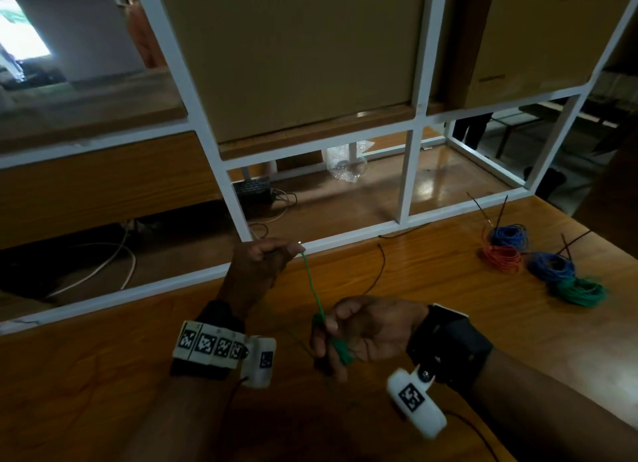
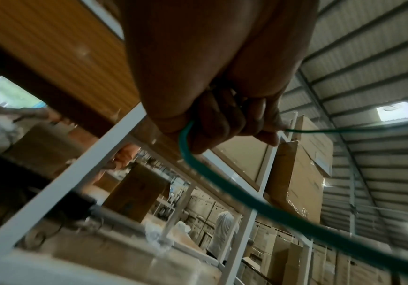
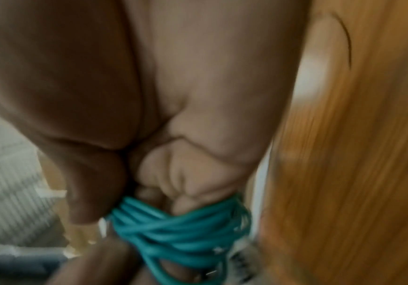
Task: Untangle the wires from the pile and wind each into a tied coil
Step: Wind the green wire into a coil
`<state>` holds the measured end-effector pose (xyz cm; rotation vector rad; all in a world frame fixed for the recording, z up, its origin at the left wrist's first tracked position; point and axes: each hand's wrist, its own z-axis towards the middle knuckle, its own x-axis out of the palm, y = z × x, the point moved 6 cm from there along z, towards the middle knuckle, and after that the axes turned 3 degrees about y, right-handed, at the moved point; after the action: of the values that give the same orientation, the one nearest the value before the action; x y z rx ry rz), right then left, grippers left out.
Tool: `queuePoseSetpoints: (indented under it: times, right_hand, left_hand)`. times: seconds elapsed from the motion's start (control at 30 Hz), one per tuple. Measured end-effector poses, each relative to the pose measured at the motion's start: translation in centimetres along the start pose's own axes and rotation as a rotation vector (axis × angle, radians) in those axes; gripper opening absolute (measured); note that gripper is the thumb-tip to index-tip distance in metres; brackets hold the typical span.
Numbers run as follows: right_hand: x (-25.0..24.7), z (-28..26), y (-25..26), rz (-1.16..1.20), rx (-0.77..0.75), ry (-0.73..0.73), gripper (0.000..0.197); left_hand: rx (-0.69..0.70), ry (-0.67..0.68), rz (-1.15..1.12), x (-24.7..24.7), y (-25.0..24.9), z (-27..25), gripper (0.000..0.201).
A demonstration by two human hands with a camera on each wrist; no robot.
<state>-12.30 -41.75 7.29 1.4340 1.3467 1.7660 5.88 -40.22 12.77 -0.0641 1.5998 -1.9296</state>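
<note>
A green wire (image 1: pixel 313 289) runs taut between my two hands above the wooden table (image 1: pixel 431 289). My left hand (image 1: pixel 266 258) is raised near the white frame and pinches the wire's free end (image 2: pixel 186 142) in curled fingers. Lower and nearer, my right hand (image 1: pixel 345 337) grips a small bundle of green wire loops (image 3: pixel 173 233) wound around its fingers. At the table's right lie finished coils: a blue coil (image 1: pixel 509 236), an orange coil (image 1: pixel 502 258), a second blue coil (image 1: pixel 551 266) and a green coil (image 1: pixel 581 292).
A thin dark wire (image 1: pixel 381 268) lies loose on the table behind my hands. A white metal shelf frame (image 1: pixel 409 182) borders the table's far edge, with cardboard boxes (image 1: pixel 293 54) behind it. Black cable ties (image 1: pixel 500 213) stick up beside the coils.
</note>
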Motion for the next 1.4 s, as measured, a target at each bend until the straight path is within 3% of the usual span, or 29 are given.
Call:
queuePoseSetpoints:
  times: [0.07, 0.17, 0.23, 0.3, 0.37, 0.4, 0.47, 0.5, 0.53, 0.6, 0.67, 0.73, 0.87, 1.0, 1.07, 1.17, 1.27, 1.33, 1.4]
  right_hand:
    - [0.6, 0.5, 1.9, 0.155, -0.185, 0.043, 0.025]
    - [0.4, 1.0, 5.2, 0.379, -0.397, -0.022, 0.030]
    - [-0.9, 0.8, 7.5, 0.490, -0.576, -0.136, 0.030]
    - [-2.7, -0.2, 8.9, 0.507, -0.748, -0.350, 0.032]
    - [-5.1, -1.8, 9.0, 0.330, -0.815, -0.702, 0.032]
    - [-6.4, -2.8, 8.7, 0.133, -0.806, -0.904, 0.033]
    - [-7.4, -4.7, 8.8, -0.468, -0.639, -1.286, 0.036]
    - [-7.6, -5.1, 8.8, -0.772, -0.476, -1.393, 0.035]
    - [-7.9, -5.0, 8.4, -1.007, -0.274, -1.390, 0.032]
    - [-8.4, -3.7, 6.2, -1.178, 0.082, -1.111, 0.029]
    - [-8.0, -2.6, 3.3, -1.102, 0.338, -0.814, 0.040]
    - [-6.1, -1.5, 1.3, -0.895, 0.424, -0.593, 0.058]
    - [-2.9, 0.0, 0.2, -0.554, 0.348, -0.314, 0.058]
    - [-2.2, 1.0, 0.5, -0.106, 0.067, -0.167, 0.031]
    - [-1.6, 1.4, 2.1, 0.157, -0.122, -0.114, 0.027]
    - [-2.0, 1.9, 5.0, 0.401, -0.427, -0.171, 0.027]
    - [-3.0, 2.5, 6.9, 0.409, -0.578, -0.364, 0.038]
    - [-4.8, 2.0, 7.6, 0.351, -0.652, -0.627, 0.037]
    - [-5.9, 0.4, 8.7, -0.053, -0.652, -0.962, 0.037]
  left_hand:
    - [-0.047, 0.013, -0.046, 0.9, 1.2, -0.3, 0.013]
    - [-0.200, 0.180, -0.193, 4.2, 2.8, -1.7, 0.011]
    - [-0.328, 0.237, -0.156, 6.2, 3.3, -3.4, 0.020]
    - [-0.321, 0.276, -0.145, 7.4, 3.6, -4.8, 0.018]
    - [-0.366, 0.293, -0.184, 7.7, 4.2, -5.9, 0.014]
    - [-0.386, 0.294, -0.175, 7.4, 4.5, -6.2, 0.014]
    - [-0.398, 0.265, -0.134, 6.4, 4.8, -6.8, 0.017]
    - [-0.381, 0.236, -0.091, 5.6, 4.8, -6.9, 0.016]
    - [-0.351, 0.207, -0.021, 4.8, 4.6, -6.9, 0.015]
    - [-0.269, 0.157, 0.122, 2.7, 4.0, -6.4, 0.016]
    - [-0.174, 0.139, 0.171, 0.9, 3.0, -5.3, 0.016]
    - [-0.101, 0.170, 0.182, 0.0, 1.9, -4.5, 0.013]
    - [-0.064, 0.212, 0.123, 0.4, 1.2, -3.5, 0.012]
    - [-0.093, 0.159, -0.020, 1.3, 1.7, -3.5, 0.019]
    - [-0.115, 0.137, -0.186, 2.0, 1.5, -3.9, 0.009]
    - [-0.179, 0.131, -0.385, 3.6, 1.8, -4.5, 0.009]
    - [-0.340, 0.110, -0.336, 5.5, 2.7, -5.5, 0.011]
    - [-0.439, 0.200, -0.331, 7.3, 2.8, -6.4, 0.018]
    - [-0.459, 0.251, -0.338, 8.2, 2.3, -6.7, 0.013]
